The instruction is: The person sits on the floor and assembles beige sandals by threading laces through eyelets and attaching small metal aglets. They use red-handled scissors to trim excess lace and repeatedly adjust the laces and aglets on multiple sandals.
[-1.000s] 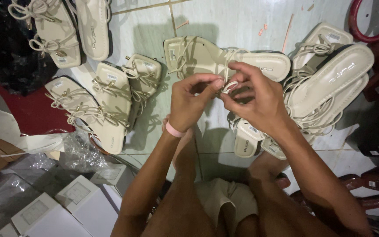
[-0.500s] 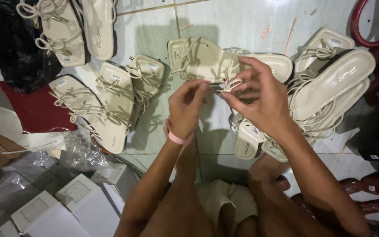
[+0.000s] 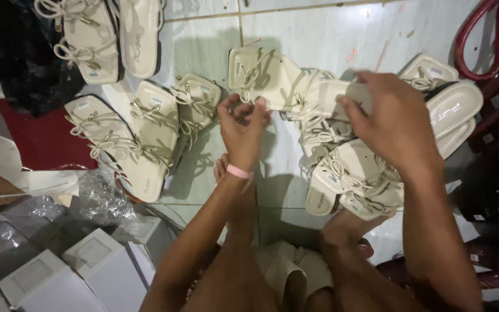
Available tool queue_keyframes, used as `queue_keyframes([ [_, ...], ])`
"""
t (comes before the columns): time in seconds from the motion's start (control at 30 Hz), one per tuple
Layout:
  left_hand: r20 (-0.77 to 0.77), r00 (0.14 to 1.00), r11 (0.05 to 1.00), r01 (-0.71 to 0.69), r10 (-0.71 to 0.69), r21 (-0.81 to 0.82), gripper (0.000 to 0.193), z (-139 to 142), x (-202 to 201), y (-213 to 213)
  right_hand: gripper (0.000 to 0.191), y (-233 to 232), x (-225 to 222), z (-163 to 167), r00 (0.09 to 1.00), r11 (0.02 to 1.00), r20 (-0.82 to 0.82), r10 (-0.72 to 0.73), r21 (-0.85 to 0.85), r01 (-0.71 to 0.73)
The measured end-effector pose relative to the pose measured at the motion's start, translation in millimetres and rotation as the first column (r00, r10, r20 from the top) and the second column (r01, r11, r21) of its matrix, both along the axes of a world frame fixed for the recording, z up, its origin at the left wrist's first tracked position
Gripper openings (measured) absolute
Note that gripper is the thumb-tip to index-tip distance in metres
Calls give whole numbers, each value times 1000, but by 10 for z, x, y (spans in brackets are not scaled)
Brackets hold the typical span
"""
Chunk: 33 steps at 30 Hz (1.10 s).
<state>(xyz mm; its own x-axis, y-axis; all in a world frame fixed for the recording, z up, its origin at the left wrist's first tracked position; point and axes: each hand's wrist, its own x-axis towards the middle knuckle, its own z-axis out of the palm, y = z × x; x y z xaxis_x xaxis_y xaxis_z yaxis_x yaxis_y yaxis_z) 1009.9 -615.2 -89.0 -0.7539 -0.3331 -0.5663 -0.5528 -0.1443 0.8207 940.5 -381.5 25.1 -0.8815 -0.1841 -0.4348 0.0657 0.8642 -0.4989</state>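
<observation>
A cream strappy sandal (image 3: 287,84) lies across the tiled floor (image 3: 319,29) at the middle. The right hand (image 3: 391,118) is closed on its heel end; the left hand (image 3: 242,124), fingers curled together, pinches its thin lace near the toe. More cream sandals (image 3: 140,136) lie to the left and in a pile (image 3: 353,179) under the right hand. White boxes (image 3: 88,268) sit near left.

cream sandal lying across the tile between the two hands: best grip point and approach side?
Probably the bare heel end of the cream sandal, from above on the right. The sole lies flat, toe toward the left hand, and its laces bunch at the toe and middle, so the plain heel edge gives clean pinch faces. The right hand already covers that end.
</observation>
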Motion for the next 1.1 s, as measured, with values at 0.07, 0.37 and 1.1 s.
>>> queue_keyframes([
  [0.07, -144, 989, 999, -15, 11, -29, 57, -27, -106, -6, 40, -33, 1, -49, 990, 992, 122, -68, -94, 80],
  [0.37, -196, 957, 934, 140, -213, -329, 34, 409, -473, -505, 38, -202, 183, -120, 899, 942, 382, 214, -324, -87],
  [1.1, -57, 797, 702, 493, -602, -513, 29, 549, -432, -623, 36, 221, 59, -653, 941, 992, -314, -125, -17, 126],
])
